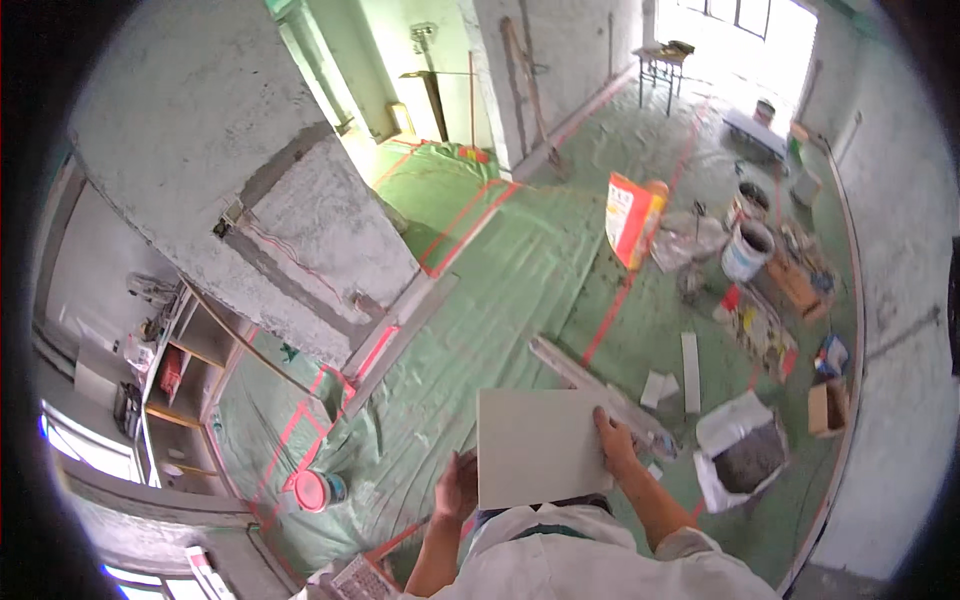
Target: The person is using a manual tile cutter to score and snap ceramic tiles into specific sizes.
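Observation:
A square off-white tile (545, 445) is held in front of my body with its broad face up. My right hand (615, 445) grips its right edge, thumb on the upper face and the other fingers partly hidden. At the opposite edge is my left hand (457, 487), closed against the tile's side, its fingertips out of sight behind it. Just beyond the tile, a long narrow rail-like tool (575, 368) lies slanted on the green sheeting, partly covered by the tile.
Green plastic floor sheeting (500, 290) has red tape lines. On the right are an open white bag of grey powder (745, 465), tile offcuts (691, 372), buckets (747, 250) and a cardboard box (828, 408). A red-lidded bucket (312, 491) stands left, near a bare wall (210, 140).

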{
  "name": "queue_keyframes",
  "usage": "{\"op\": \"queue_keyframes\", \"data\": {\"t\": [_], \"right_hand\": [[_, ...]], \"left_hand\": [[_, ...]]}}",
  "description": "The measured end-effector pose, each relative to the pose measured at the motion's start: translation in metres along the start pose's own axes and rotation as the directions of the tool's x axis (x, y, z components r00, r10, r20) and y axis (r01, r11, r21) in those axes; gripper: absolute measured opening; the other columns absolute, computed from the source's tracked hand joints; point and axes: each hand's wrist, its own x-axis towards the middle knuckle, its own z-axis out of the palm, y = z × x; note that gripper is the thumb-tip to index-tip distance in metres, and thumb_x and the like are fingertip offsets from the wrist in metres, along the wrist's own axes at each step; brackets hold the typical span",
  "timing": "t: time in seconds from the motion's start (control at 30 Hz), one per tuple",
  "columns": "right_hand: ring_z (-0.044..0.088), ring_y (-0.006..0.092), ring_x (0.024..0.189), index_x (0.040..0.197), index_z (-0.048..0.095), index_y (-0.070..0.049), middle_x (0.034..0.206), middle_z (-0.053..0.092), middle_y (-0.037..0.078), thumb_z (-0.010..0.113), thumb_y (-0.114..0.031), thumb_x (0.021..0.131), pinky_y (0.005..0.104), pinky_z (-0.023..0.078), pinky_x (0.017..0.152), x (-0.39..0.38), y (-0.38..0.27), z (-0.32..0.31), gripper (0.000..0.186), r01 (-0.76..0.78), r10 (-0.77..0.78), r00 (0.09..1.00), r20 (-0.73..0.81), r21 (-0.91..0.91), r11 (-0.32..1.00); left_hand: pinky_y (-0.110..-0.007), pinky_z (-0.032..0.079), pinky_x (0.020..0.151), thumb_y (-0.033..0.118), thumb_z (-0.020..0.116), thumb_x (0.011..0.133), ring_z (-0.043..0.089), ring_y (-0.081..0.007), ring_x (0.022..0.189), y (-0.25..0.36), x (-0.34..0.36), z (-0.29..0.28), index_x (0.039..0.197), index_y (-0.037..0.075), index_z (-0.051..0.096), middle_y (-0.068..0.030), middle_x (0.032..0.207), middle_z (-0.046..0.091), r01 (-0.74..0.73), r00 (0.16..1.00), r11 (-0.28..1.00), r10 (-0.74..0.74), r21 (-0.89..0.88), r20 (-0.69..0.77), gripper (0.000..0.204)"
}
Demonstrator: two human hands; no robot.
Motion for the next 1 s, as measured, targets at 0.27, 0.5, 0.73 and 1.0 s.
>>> {"op": "queue_keyframes", "data": {"t": [0.27,0.5,0.73,1.0], "right_hand": [[0.067,0.0308,0.129,0.156,0.058,-0.001,0.149,0.069,0.013,0.06,-0.074,0.105,0.0496,0.051,0.113,0.165,-0.11,0.091,0.089,-0.302,0.284,0.953,0.108,0.447,0.842],[0.064,0.0318,0.136,0.159,0.056,-0.004,0.153,0.066,0.013,0.059,-0.071,0.107,0.048,0.048,0.119,0.246,-0.144,0.038,0.086,0.081,0.109,0.97,-0.217,0.71,0.7],[0.068,0.0252,0.122,0.149,0.063,0.006,0.138,0.072,0.015,0.069,-0.063,0.105,0.0406,0.054,0.106,0.244,-0.192,0.042,0.082,0.345,0.422,0.663,-0.618,0.753,0.561],[0.072,0.0241,0.093,0.125,0.079,0.005,0.106,0.077,0.013,0.073,-0.068,0.099,0.0411,0.058,0.09,0.328,-0.13,-0.014,0.077,0.288,0.613,0.501,-0.611,0.785,0.548]], "left_hand": [[-0.035,0.056,0.104,0.016,0.059,0.112,0.073,-0.0187,0.115,0.063,0.252,-0.01,0.14,0.002,0.073,-0.0087,0.122,0.081,-0.154,0.987,0.389,0.11,0.908,0.121,0.035],[-0.039,0.051,0.115,0.021,0.082,0.101,0.067,-0.0225,0.129,0.154,0.479,0.115,0.156,0.001,0.06,-0.0125,0.141,0.072,-0.304,0.601,0.608,-0.475,0.733,0.643,0.062],[-0.051,0.04,0.127,0.039,0.087,0.098,0.048,-0.0318,0.154,0.171,0.558,0.239,0.167,0.007,0.046,-0.012,0.163,0.057,0.103,0.094,0.637,-0.771,0.764,0.63,0.086],[-0.05,0.047,0.121,0.066,0.058,0.109,0.059,-0.0313,0.145,0.105,0.7,0.392,0.169,0.003,0.04,-0.0171,0.154,0.063,0.132,0.152,0.288,-0.951,0.948,0.268,0.089]]}}
